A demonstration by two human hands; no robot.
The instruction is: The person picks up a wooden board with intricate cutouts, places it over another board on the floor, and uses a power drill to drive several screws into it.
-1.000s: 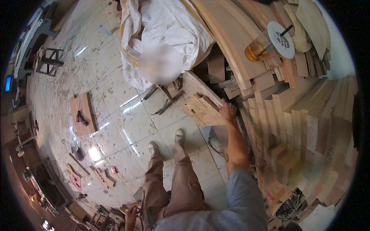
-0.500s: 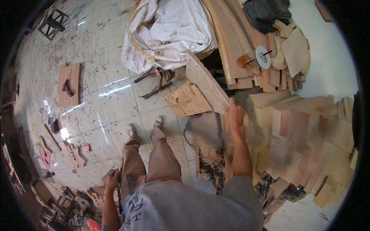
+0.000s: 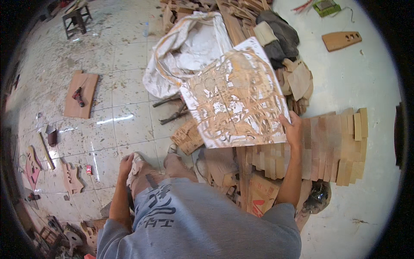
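My right hand (image 3: 292,129) grips the right edge of a large white board (image 3: 236,101). Curved tan grooves and worn patches cover its face, which is tilted up toward me. The thumb lies over the edge; the other fingers are partly hidden. The board hangs over the wood pile and overlaps the white sack (image 3: 194,52). My left hand (image 3: 126,163) hangs low above the floor near my left shoe, its fingers curled together. What they hold, if anything, is hidden. A rough chipboard piece (image 3: 188,137) lies below the board's lower left corner.
Stacked wood strips (image 3: 321,146) fill the right side beside a cardboard box (image 3: 261,196). On the tiled floor at left lie a plank (image 3: 82,93) with a red-black power drill (image 3: 78,97), a guitar-body-shaped wood piece (image 3: 71,177) and a dark stool (image 3: 76,20).
The white board has come up and turned from nearly edge-on to face me, still in my right hand. My left hand has moved forward, and the grey piece seen at it earlier no longer shows there.
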